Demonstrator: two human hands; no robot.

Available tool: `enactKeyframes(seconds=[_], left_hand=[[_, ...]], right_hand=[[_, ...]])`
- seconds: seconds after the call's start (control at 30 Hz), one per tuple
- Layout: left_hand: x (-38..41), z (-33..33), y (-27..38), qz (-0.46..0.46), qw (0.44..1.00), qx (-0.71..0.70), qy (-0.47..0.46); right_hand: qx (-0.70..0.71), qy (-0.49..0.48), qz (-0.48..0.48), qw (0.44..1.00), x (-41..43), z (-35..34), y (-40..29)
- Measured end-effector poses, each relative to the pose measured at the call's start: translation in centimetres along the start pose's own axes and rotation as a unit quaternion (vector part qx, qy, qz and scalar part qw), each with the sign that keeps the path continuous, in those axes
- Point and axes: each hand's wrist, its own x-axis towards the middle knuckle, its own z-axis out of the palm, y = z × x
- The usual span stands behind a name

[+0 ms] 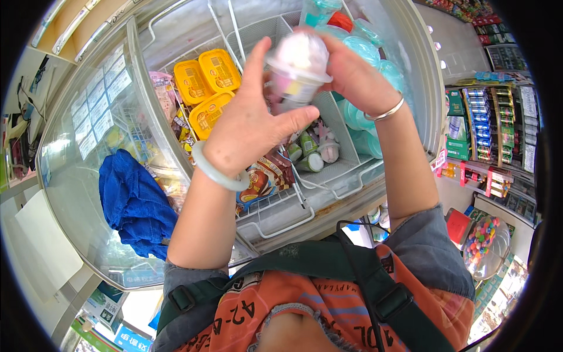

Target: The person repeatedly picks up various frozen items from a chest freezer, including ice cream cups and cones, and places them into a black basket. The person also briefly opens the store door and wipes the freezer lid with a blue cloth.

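Note:
Above an open chest freezer, a clear plastic ice cream cup with a domed lid (299,66) is between my two hands, slightly blurred. My left hand (255,110), with a pale bangle at the wrist, is spread around the cup's left and lower side, fingers apart; whether it touches the cup I cannot tell. My right hand (356,72), with a silver bracelet, is at the cup's right and upper side, its fingertips partly hidden behind the dome. Below the cup, a grey mesh basket (347,152) holds several wrapped cones (312,162) and a pink domed cup (329,150).
Yellow tubs (218,70) and brown ice cream packs (268,178) lie in wire baskets at left. Teal lidded cups (360,50) fill the right side. A blue cloth (132,207) lies on the glass lid (57,176). The freezer's front rim (334,215) is nearest my body.

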Motion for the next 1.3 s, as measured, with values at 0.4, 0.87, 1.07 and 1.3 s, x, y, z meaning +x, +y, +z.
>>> enactKeyframes(seconds=[0.4,0.87,1.07,1.3], left_hand=[[0.1,-0.8,1.7,-0.009,0.979,-0.134,0.151],[-0.6,-2.1,1.0,0.144,0.965,-0.221,0.010],[0.3,-1.1,1.0,0.171,0.958,-0.228,0.042],[-0.1,-1.5,0.3,0.140,0.953,-0.246,0.108]], right_hand=[[-0.435,0.077,0.399,0.804,2.7,-1.2,27.9],[0.211,-0.058,-0.023,0.975,0.8,1.6,2.0],[-0.360,-0.086,0.490,0.789,1.9,-1.9,25.0],[-0.297,0.159,0.596,0.729,1.2,4.5,30.5]])
